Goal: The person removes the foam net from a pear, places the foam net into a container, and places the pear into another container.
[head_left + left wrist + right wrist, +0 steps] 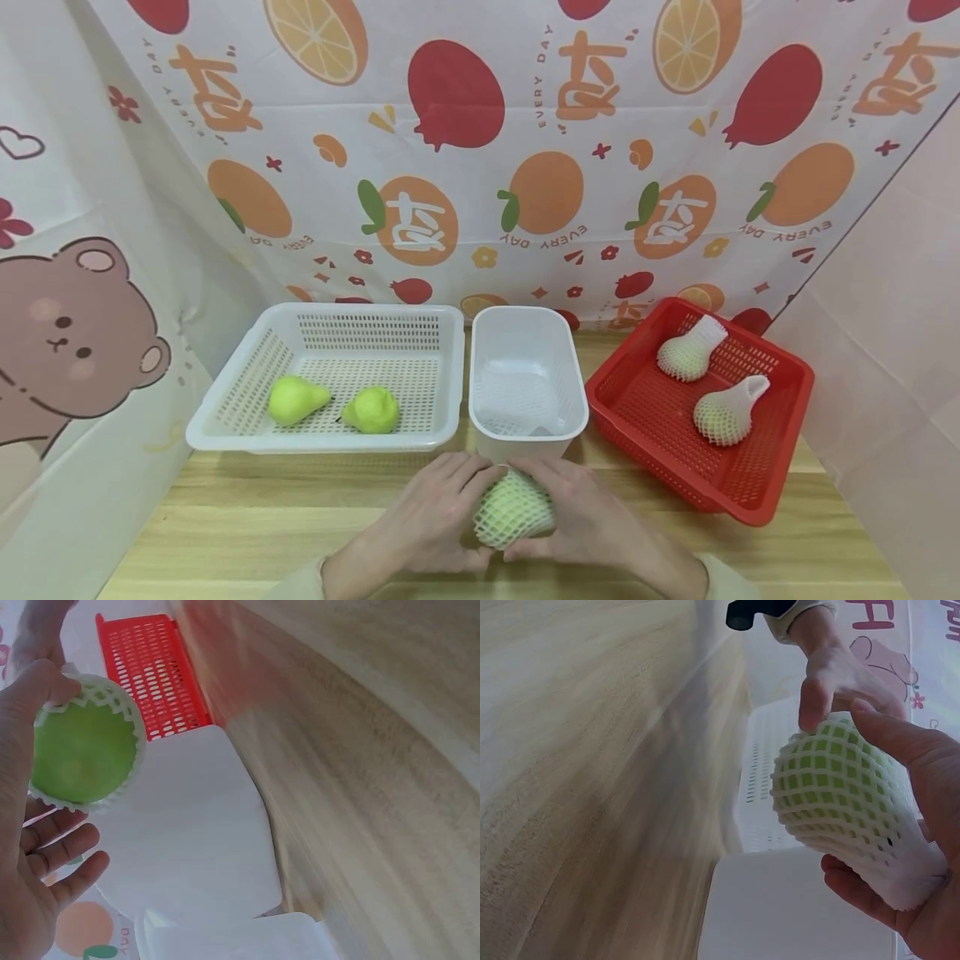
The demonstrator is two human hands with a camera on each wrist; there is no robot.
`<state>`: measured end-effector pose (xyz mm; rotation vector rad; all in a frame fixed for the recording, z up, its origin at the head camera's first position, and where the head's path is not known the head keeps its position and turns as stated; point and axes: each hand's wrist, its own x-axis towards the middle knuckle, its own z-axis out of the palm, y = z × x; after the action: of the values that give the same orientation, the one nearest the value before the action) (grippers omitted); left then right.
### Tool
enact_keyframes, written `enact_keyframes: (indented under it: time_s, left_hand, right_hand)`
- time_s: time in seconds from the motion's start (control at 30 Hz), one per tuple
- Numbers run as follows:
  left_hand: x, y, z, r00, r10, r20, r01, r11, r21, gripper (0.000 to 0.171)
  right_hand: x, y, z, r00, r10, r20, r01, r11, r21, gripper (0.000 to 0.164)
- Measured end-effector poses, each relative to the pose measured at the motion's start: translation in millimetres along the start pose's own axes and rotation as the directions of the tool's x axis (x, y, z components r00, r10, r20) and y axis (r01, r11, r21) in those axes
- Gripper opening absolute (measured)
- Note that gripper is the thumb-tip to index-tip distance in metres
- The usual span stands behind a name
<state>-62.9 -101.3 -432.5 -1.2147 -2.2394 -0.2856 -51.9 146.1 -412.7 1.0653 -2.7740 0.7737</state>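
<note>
A green pear in a white foam net sleeve is held between both hands, in front of the white bin. My left hand grips its left side, thumb and fingertips at the sleeve's rim. In the left wrist view, the pear's bare round end shows through the open mouth of the foam net. On the other side, my right hand holds the sleeved pear. The right wrist view shows the net stretched over the fruit, its narrow tail lying against the right palm.
A white basket at the left holds two bare pears. The deep white bin in the middle has clear or white material at its bottom. At the right, a red basket contains two pears in foam nets. A printed curtain hangs behind.
</note>
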Motion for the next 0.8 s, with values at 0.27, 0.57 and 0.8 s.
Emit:
enact_keyframes:
  time_s: [0.27,0.57,0.8]
  left_hand:
    - [0.8,-1.2,0.9,0.998,0.034,-0.056,-0.033,0.999,0.019,0.093]
    - [2.9,-3.6,1.1,0.982,0.103,-0.16,-0.1,0.995,0.027,0.091]
    - [2.7,-7.8,-2.3,0.973,0.125,-0.196,-0.133,0.99,-0.033,0.081]
  right_hand:
    - [0.9,3.9,3.1,0.999,0.038,0.024,-0.038,0.999,0.038,0.089]
    - [1.2,6.8,4.5,1.0,-0.002,-0.011,0.003,0.996,0.09,0.085]
    - [-0.3,13.2,8.5,0.989,-0.086,-0.119,0.098,0.991,0.092,0.086]
